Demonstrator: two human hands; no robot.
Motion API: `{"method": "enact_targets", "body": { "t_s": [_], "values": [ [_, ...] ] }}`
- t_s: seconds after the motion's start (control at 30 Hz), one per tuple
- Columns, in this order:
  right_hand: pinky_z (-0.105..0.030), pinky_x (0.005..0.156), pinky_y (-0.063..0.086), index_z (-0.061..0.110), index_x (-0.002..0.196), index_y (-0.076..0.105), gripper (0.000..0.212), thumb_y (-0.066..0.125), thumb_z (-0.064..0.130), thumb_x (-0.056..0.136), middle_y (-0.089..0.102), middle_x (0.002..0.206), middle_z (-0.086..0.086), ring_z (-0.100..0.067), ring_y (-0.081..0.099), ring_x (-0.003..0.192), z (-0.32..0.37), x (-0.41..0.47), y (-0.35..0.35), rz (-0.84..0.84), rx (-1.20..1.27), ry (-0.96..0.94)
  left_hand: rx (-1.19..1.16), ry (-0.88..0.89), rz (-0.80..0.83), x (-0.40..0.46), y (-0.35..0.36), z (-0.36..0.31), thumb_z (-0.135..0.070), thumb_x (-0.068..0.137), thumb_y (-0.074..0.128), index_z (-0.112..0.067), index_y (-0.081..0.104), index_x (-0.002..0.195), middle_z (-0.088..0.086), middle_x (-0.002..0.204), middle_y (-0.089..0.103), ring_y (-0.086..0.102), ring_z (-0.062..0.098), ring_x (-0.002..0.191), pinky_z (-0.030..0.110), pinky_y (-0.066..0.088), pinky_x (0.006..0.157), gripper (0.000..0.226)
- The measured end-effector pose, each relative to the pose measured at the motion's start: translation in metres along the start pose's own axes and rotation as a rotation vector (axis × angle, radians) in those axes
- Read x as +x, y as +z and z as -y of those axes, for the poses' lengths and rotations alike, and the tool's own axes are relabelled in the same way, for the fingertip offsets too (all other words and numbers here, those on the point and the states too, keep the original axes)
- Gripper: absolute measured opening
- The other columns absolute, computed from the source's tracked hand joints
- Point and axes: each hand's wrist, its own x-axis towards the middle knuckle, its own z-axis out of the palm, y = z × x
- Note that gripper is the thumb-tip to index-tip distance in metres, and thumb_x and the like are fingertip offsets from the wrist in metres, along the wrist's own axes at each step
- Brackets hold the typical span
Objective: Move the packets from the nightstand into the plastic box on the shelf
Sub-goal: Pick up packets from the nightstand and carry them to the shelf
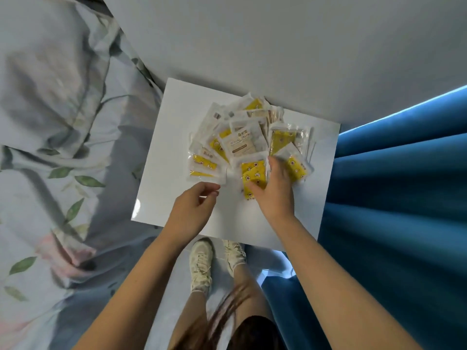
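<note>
- Packets (249, 137) lie fanned in a loose pile toward the tabletop's (161, 173) far edge.
- Right hand (274, 190) grips a yellow packet (254, 178) at the pile's near side.
- Left hand (194, 210), fingers loosely curled, pinches a clear packet's corner (222, 180).

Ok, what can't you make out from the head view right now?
- Plastic box and shelf: outside the frame.
- Packets: the pile overlaps, so no count; print too small to read.
- Yellow packet: the right hand covers its right edge, so the grip is unclear.
- Left hand: fingertips at a packet corner; pinch or touch, cannot tell.
- Nightstand: its near edge is hidden by the arms.
</note>
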Motion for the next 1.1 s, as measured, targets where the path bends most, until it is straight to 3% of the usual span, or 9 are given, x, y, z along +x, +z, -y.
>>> {"method": "enact_targets", "body": {
  "t_s": [0.1, 0.23, 0.5, 0.67, 0.77, 0.87, 0.97, 1.03, 1.1],
  "values": [
    [-0.041, 0.111, 0.038, 0.014, 0.145, 0.033, 0.084, 0.079, 0.031, 0.077, 0.039, 0.148, -0.009, -0.026, 0.032, 0.138, 0.0, 0.008, 0.017, -0.046, -0.171, -0.016, -0.049, -0.058, 0.009, 0.005, 0.007, 0.004, -0.02, 0.097, 0.05, -0.028, 0.064, 0.108, -0.008, 0.108, 0.068, 0.064, 0.013, 0.1, 0.03, 0.05, 0.087, 0.019],
    [-0.036, 0.107, 0.04, 0.017, 0.149, 0.026, 0.097, 0.084, 0.016, 0.072, 0.032, 0.147, -0.011, -0.027, 0.035, 0.137, 0.001, 0.008, 0.033, -0.069, -0.067, -0.016, -0.031, -0.062, 0.016, 0.011, 0.011, 0.005, -0.019, 0.097, 0.05, -0.022, 0.064, 0.113, -0.007, 0.108, 0.067, 0.064, 0.014, 0.1, 0.025, 0.045, 0.082, 0.021],
    [-0.038, 0.097, 0.046, 0.014, 0.134, 0.04, 0.079, 0.084, 0.03, 0.071, 0.049, 0.137, -0.009, -0.031, 0.042, 0.127, -0.007, 0.003, 0.036, -0.065, -0.13, 0.07, -0.071, -0.075, -0.001, 0.014, 0.019, 0.002, -0.016, 0.096, 0.05, -0.018, 0.062, 0.112, -0.002, 0.112, 0.068, 0.064, 0.018, 0.103, 0.034, 0.05, 0.089, 0.021],
    [-0.007, 0.074, 0.044, 0.013, 0.114, 0.058, 0.038, 0.077, 0.017, 0.081, 0.061, 0.115, -0.009, -0.022, 0.058, 0.105, -0.005, -0.009, 0.019, -0.093, 0.294, 0.01, -0.103, -0.061, 0.007, 0.014, 0.026, -0.003, -0.029, 0.094, 0.06, -0.014, 0.047, 0.136, 0.001, 0.134, 0.054, 0.056, 0.012, 0.108, 0.024, 0.047, 0.088, 0.047],
    [-0.025, 0.083, 0.058, 0.025, 0.109, 0.061, 0.03, 0.074, 0.014, 0.084, 0.069, 0.109, 0.002, -0.013, 0.067, 0.102, 0.006, -0.022, 0.001, 0.109, 0.695, 0.054, -0.273, 0.012, 0.09, 0.011, 0.027, -0.013, -0.044, 0.086, 0.065, -0.018, 0.047, 0.136, -0.001, 0.135, 0.057, 0.056, 0.014, 0.122, 0.037, 0.048, 0.101, 0.059],
    [-0.026, 0.076, 0.059, 0.031, 0.099, 0.071, 0.02, 0.071, 0.016, 0.086, 0.076, 0.098, 0.006, -0.011, 0.072, 0.094, 0.007, -0.03, -0.012, 0.319, 0.909, 0.06, -0.52, 0.019, 0.047, 0.008, 0.024, -0.019, -0.029, 0.088, 0.065, -0.013, 0.066, 0.113, 0.002, 0.103, 0.076, 0.072, 0.017, 0.097, 0.037, 0.057, 0.085, 0.03],
    [-0.018, 0.071, 0.054, 0.023, 0.099, 0.07, 0.018, 0.072, 0.015, 0.083, 0.074, 0.095, 0.007, -0.01, 0.07, 0.091, -0.003, -0.02, -0.019, -0.061, 0.894, 0.202, -0.515, 0.011, -0.05, 0.009, 0.022, -0.019, -0.019, 0.092, 0.063, -0.009, 0.065, 0.112, 0.006, 0.102, 0.076, 0.073, 0.021, 0.094, 0.039, 0.059, 0.085, 0.023],
    [-0.026, 0.079, 0.054, 0.016, 0.114, 0.059, 0.04, 0.078, 0.017, 0.078, 0.065, 0.112, -0.002, -0.02, 0.065, 0.101, -0.013, -0.004, -0.014, -0.345, 0.722, 0.409, -0.548, 0.045, -0.087, 0.008, 0.021, -0.019, -0.014, 0.094, 0.061, -0.017, 0.053, 0.123, 0.001, 0.109, 0.073, 0.073, 0.014, 0.094, 0.026, 0.059, 0.076, 0.031],
    [-0.04, 0.088, 0.055, 0.01, 0.128, 0.047, 0.069, 0.085, 0.022, 0.071, 0.056, 0.124, -0.012, -0.028, 0.06, 0.109, -0.021, 0.011, -0.005, -0.43, 0.618, 0.599, -0.593, 0.083, -0.077, 0.007, 0.017, -0.018, -0.009, 0.095, 0.057, -0.031, 0.031, 0.137, -0.004, 0.115, 0.068, 0.073, 0.012, 0.094, 0.019, 0.058, 0.071, 0.054]
  ]
}}
